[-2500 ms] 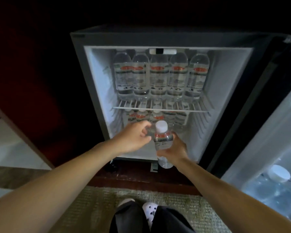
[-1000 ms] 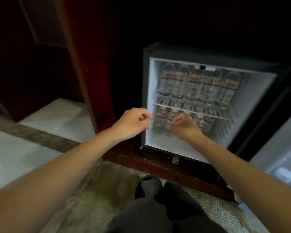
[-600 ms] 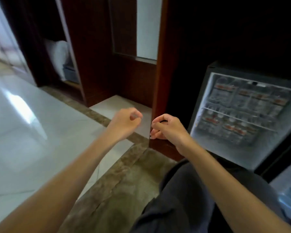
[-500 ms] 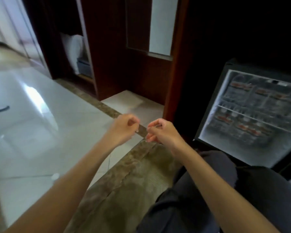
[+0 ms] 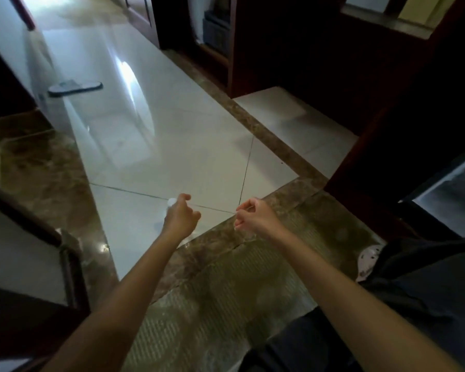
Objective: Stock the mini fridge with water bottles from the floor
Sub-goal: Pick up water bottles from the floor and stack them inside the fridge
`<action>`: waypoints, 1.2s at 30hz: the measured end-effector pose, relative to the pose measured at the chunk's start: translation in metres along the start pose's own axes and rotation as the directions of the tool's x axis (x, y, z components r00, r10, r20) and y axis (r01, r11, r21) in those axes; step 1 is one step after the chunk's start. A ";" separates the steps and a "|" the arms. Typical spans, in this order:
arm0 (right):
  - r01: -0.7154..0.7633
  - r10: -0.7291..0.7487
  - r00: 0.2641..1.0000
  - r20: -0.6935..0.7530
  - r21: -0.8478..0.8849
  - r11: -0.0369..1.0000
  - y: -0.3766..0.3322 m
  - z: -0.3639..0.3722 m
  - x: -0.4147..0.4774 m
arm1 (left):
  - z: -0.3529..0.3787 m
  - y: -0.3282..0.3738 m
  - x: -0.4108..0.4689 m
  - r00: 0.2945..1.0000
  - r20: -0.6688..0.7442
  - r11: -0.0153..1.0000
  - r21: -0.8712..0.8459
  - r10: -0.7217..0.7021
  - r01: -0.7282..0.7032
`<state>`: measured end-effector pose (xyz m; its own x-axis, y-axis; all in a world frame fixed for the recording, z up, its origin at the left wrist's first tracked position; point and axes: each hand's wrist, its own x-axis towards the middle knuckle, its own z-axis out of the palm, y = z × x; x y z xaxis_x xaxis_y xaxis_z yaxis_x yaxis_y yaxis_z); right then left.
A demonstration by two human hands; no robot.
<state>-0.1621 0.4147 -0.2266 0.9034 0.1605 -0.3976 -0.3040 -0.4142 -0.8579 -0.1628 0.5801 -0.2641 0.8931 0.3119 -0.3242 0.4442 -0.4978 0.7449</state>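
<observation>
hovering by water bottle (image 5: pixel 171 202) on floor (image 5: pixel 199 157); left hand (image 5: pixel 181 217) curled beside cap, hold unclear; right hand (image 5: pixel 253 216) loosely curled, empty; bottle likely heavy, slick, thin-walled: grasp mid-body

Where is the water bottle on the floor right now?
Head view, left of centre: the water bottle is on the white floor tile, its white cap showing just beyond the left hand.

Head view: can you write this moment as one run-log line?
left hand: at water bottle on floor, grip unclear | right hand: loosely curled, empty | mini fridge: at right edge
</observation>
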 end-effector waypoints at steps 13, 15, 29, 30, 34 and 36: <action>-0.094 0.120 0.985 0.125 -0.199 0.976 0.033 0.035 0.029 | 0.009 -0.068 0.110 0.994 0.075 0.908 0.417 -0.085 0.046; -0.101 0.124 0.986 0.107 -0.198 0.975 0.035 0.030 0.031 | 0.012 -0.069 0.119 0.996 0.032 0.907 0.416 -0.084 0.063; -0.116 0.145 0.983 0.110 -0.238 0.964 0.050 -0.006 0.020 | 0.048 -0.036 0.081 0.993 0.018 0.944 0.309 0.118 -0.118; -0.117 0.145 0.984 0.101 -0.247 0.962 0.048 -0.012 0.019 | 0.047 -0.023 0.077 0.988 0.024 0.950 0.271 0.153 -0.154; -0.098 0.115 0.992 0.045 -0.283 0.954 0.033 -0.044 0.022 | 0.043 0.044 0.057 0.937 0.055 0.917 0.193 0.344 -0.348; -0.098 0.103 0.995 0.003 -0.280 0.955 0.023 -0.063 0.022 | 0.042 0.085 0.044 0.896 0.068 0.885 0.141 0.439 -0.444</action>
<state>-0.1304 0.3526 -0.2343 0.8666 0.1196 -0.4844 -0.2938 -0.6623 -0.6892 -0.0829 0.5171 -0.2397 1.0000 0.0063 -0.0031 0.0065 -0.6932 0.7208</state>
